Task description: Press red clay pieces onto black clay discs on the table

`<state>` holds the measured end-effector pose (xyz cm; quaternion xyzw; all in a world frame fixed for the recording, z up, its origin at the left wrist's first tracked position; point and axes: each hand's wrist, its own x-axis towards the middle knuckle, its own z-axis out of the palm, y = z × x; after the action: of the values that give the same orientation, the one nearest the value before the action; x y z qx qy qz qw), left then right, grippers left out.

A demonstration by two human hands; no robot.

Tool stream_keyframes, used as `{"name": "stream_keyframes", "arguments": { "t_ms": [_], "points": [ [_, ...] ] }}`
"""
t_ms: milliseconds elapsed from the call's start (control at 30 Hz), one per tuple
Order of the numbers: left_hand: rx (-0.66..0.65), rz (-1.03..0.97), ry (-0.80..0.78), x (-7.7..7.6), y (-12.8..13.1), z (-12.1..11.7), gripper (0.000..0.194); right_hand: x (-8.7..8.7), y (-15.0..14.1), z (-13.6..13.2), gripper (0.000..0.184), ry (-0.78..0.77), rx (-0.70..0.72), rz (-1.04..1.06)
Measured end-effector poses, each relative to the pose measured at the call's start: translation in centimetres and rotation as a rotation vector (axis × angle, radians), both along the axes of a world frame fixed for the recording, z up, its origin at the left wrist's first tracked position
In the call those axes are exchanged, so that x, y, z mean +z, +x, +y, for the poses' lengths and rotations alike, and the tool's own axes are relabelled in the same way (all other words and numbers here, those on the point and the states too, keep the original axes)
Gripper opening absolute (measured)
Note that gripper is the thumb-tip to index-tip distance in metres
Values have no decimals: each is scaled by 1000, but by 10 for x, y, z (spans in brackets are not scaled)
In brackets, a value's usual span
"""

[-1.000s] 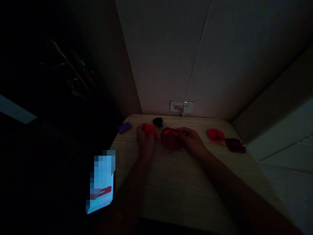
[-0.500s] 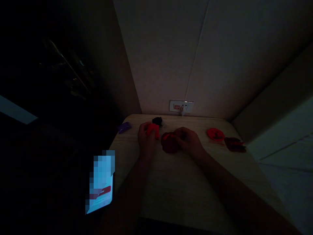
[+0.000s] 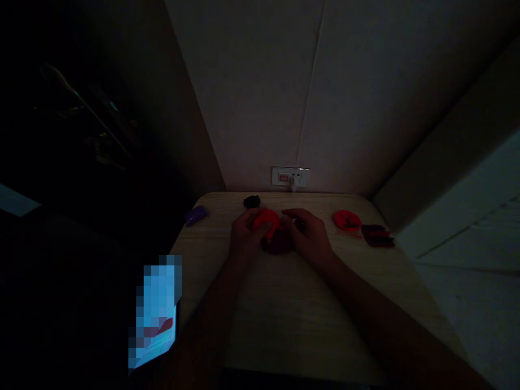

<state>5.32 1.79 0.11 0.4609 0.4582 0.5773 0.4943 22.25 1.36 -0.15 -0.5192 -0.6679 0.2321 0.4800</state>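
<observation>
The room is very dark. My left hand [image 3: 244,238] is closed on a bright red soft piece [image 3: 266,221] and holds it over a dark red lump [image 3: 278,242] on the wooden table [image 3: 292,309]. My right hand [image 3: 309,235] is closed on the right side of that dark red lump, its fingers curled next to the red piece. Both hands meet at the far middle of the table.
A small black lump [image 3: 252,201] and a purple object [image 3: 195,215] lie at the far left. A red disc [image 3: 347,220] and a dark red piece [image 3: 377,236] lie at the right. A wall socket [image 3: 290,176] sits behind. A lit phone screen [image 3: 156,309] glows at the left.
My left hand has carried the bright red piece to the right, onto the dark red lump held by my right hand. The camera has shifted slightly.
</observation>
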Motion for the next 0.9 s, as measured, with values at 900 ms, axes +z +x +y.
{"name": "stream_keyframes", "arguments": {
  "t_ms": [900],
  "points": [
    [40,279,99,8,5,-6,17,-3,-7,-4,28,-215,153,377]
  ]
}}
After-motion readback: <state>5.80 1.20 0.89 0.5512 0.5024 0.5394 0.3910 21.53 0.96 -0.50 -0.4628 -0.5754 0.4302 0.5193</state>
